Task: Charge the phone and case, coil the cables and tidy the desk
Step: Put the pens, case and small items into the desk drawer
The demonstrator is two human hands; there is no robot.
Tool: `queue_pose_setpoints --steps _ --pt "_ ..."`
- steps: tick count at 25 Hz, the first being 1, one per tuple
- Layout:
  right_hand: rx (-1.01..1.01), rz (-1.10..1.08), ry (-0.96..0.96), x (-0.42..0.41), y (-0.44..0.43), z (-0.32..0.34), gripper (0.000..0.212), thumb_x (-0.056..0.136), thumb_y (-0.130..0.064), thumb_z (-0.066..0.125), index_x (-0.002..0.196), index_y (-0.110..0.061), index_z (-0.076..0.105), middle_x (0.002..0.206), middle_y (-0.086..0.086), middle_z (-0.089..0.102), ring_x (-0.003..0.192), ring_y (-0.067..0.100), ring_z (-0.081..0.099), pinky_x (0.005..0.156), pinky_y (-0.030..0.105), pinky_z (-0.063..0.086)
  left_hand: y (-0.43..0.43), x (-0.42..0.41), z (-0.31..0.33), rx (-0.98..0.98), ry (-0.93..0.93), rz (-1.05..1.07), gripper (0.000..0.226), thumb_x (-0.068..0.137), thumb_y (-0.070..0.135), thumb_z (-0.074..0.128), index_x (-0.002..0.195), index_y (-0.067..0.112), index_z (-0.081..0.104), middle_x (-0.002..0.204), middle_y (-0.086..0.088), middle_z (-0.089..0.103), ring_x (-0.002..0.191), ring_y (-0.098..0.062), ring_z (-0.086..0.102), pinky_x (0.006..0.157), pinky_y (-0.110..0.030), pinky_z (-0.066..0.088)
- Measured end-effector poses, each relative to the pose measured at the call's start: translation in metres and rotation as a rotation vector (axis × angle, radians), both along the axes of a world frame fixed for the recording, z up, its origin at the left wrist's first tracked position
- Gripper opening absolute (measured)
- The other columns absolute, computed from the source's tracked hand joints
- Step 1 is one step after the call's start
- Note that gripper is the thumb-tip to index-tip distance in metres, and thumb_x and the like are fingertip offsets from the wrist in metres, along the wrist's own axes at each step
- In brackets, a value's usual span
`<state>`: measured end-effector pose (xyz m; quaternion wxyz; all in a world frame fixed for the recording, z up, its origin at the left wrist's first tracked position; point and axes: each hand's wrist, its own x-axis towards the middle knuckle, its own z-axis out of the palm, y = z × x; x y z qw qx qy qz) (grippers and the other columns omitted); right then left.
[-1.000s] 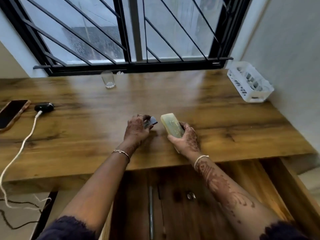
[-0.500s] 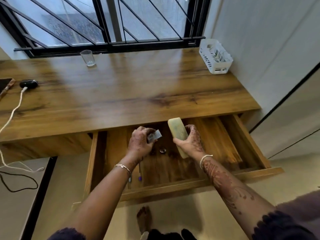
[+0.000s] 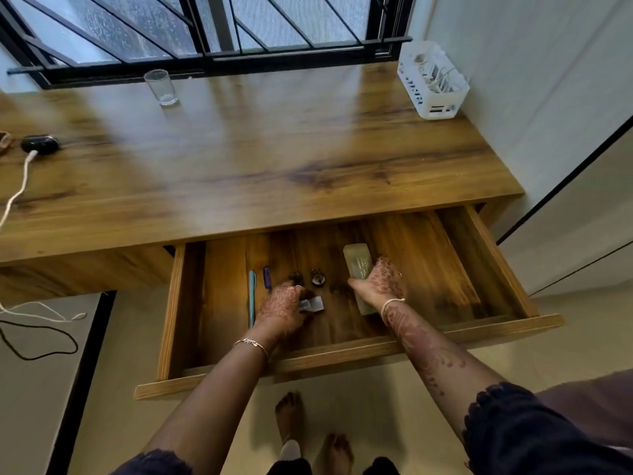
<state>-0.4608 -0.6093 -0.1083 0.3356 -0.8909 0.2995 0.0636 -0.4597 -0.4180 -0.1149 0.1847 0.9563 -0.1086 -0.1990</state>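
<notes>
Left hand (image 3: 281, 311) sat low in centre frame, fingers curled round a small grey piece (image 3: 311, 305) down near the floor of the open drawer (image 3: 342, 358). Right hand (image 3: 380, 282), just right of it, gripped a pale yellow-green block (image 3: 358, 265) whose long end pointed up-frame; contact with the drawer floor could not be told. A teal pen (image 3: 252, 296), purple pen (image 3: 267, 277) and padlock (image 3: 318, 277) lay in the drawer beside the left hand. Above, on the desk (image 3: 274, 159): black case (image 3: 39, 144) at far left with white cable (image 3: 17, 193) plugged in and trailing off the edge, glass (image 3: 161, 87) upper left, white basket (image 3: 431, 84) upper right. A black cable (image 3: 41, 341) lay looped at lower left.
</notes>
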Motion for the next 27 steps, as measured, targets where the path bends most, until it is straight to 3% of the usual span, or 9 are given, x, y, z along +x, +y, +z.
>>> queue_pose_setpoints --steps 5,11,14,19,23,27 --pt "-0.039 0.006 -0.021 0.002 0.002 -0.002 0.073 0.068 -0.039 0.078 0.125 -0.009 0.044 0.127 0.013 0.053 0.119 0.032 0.053 0.095 0.041 0.049 0.0 0.001 0.002 -0.017 -0.007 -0.026 0.042 0.084 0.024 0.067 0.125 0.028 0.06 0.128 -0.001 0.053 0.12 -0.022 0.05 0.097 -0.032 0.046" --pt "-0.194 0.012 0.007 -0.002 0.01 0.006 0.096 0.068 -0.059 0.071 0.14 -0.01 0.031 0.142 0.012 0.038 0.132 0.032 0.038 0.106 0.043 0.034 0.003 -0.002 0.015 -0.017 -0.06 -0.044 0.048 0.083 0.021 0.069 0.129 0.023 0.056 0.132 -0.003 0.051 0.125 -0.024 0.047 0.103 -0.037 0.046" --pt "-0.249 0.036 -0.119 -0.006 0.024 0.02 0.091 0.071 -0.057 0.07 0.139 -0.011 0.031 0.142 0.01 0.033 0.132 0.029 0.035 0.106 0.043 0.032 0.008 -0.001 0.029 -0.064 -0.14 -0.027 0.052 0.082 0.02 0.07 0.131 0.023 0.054 0.129 0.0 0.054 0.124 -0.021 0.049 0.102 -0.037 0.046" --pt "-0.193 0.192 -0.513 0.003 0.062 0.05 0.07 0.076 -0.045 0.071 0.131 -0.014 0.041 0.133 0.007 0.04 0.122 0.025 0.043 0.099 0.037 0.04 0.032 0.009 0.066 -0.267 -0.308 0.123 0.043 0.083 0.018 0.067 0.124 0.027 0.059 0.124 0.004 0.058 0.121 -0.014 0.05 0.101 -0.033 0.047" --pt "-0.143 0.281 -0.587 0.031 0.101 0.072 0.068 0.076 -0.045 0.071 0.129 -0.015 0.041 0.131 0.005 0.04 0.122 0.024 0.043 0.103 0.035 0.036 0.062 0.034 0.092 -0.352 -0.4 0.247 0.042 0.085 0.024 0.066 0.126 0.024 0.058 0.121 0.0 0.06 0.116 -0.016 0.055 0.1 -0.026 0.045" --pt "-0.094 0.402 -0.639 0.081 0.154 0.099 0.066 0.076 -0.044 0.072 0.129 -0.016 0.042 0.13 0.004 0.041 0.121 0.022 0.043 0.105 0.033 0.035 0.111 0.073 0.118 -0.511 -0.499 0.381 0.047 0.085 0.018 0.066 0.131 0.02 0.054 0.122 -0.001 0.059 0.111 -0.016 0.058 0.098 -0.027 0.048"
